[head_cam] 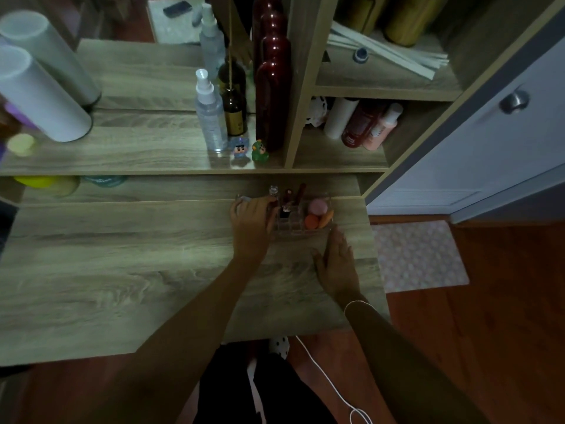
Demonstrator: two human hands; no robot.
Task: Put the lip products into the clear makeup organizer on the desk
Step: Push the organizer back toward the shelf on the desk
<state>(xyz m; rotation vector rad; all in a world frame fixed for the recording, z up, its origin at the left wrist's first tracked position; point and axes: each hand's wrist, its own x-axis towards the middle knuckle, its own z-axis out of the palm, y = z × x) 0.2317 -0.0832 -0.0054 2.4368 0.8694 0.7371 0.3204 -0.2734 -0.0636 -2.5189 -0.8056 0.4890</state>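
The clear makeup organizer (pixel 293 229) stands on the wooden desk (pixel 122 270) near its far right corner. Dark red lip products (pixel 287 201) and a clear-capped tube (pixel 273 191) stand upright in its left slots. Pink, orange and carrot-shaped sponges (pixel 316 214) fill its right compartment. My left hand (pixel 250 221) rests against the organizer's left side, fingers curled by the clear-capped tube; whether it grips it I cannot tell. My right hand (pixel 334 261) lies flat on the desk just in front of the organizer's right corner, fingers spread, holding nothing.
A raised shelf behind holds a spray bottle (pixel 211 117), a brown bottle (pixel 234 110), a tall dark red bottle (pixel 272 96), two small figurines (pixel 250 149) and white cylinders (pixel 42 96). Side cubbies at right hold bottles. A white door (pixel 489 142) and a mat (pixel 419 255) are to the right.
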